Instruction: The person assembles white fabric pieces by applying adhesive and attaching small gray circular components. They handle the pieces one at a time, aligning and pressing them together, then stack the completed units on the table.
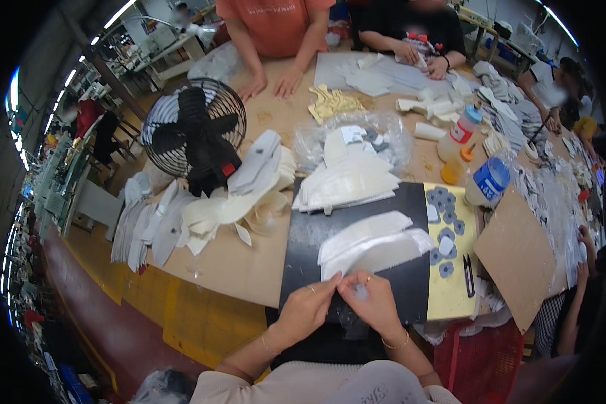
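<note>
Both my hands are close together at the near edge of a black mat (310, 256). My left hand (308, 308) pinches at the lower corner of a white curved cut panel (377, 250) that lies on the mat with others like it. The fingertips of my right hand (372, 299) are closed beside the left ones; a small pale, translucent bit (361, 292) shows under them, too small to name. Farther up the mat, a fanned stack of white panels (347, 178) rests partly against a clear plastic bag (390, 138).
Right of the mat, a yellow board (454, 289) bears grey flower-shaped pieces (444, 202) and black thread snips (468, 276). Bottles, including a blue-labelled jar (488, 180), stand beyond. A black fan (198, 138) and piled panels (225, 202) are left. Two people (276, 27) work across the table.
</note>
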A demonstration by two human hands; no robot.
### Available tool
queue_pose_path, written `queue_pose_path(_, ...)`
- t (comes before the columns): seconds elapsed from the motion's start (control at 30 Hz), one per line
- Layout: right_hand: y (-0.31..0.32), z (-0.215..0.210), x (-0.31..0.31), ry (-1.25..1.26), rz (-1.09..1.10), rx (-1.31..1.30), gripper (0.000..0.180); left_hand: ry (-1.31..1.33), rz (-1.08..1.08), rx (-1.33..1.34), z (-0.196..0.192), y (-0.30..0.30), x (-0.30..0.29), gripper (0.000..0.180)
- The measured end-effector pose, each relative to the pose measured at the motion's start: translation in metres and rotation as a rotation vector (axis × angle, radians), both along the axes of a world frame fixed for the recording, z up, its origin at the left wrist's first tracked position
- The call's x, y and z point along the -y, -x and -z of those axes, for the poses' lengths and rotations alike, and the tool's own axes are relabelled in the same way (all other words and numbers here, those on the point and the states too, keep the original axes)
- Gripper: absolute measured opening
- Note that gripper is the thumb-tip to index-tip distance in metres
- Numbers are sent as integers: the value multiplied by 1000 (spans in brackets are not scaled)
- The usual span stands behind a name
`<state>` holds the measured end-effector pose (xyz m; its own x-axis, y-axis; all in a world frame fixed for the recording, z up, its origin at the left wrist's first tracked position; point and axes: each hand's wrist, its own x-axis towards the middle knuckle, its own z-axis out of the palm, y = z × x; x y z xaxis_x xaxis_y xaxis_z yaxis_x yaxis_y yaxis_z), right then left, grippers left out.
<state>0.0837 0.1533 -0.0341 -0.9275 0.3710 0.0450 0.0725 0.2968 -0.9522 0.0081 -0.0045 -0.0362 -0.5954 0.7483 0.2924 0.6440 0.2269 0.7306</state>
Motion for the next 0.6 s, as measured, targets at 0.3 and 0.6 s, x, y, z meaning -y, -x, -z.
queue_pose_path(0.3,13,-8,-13,133,-89,12,18,-143,-9,108,1,18,-8,35)
queue_pose_path(0.6,20,2,-23,109,-102,20,14,-88,-44,304,17,43,-20,21)
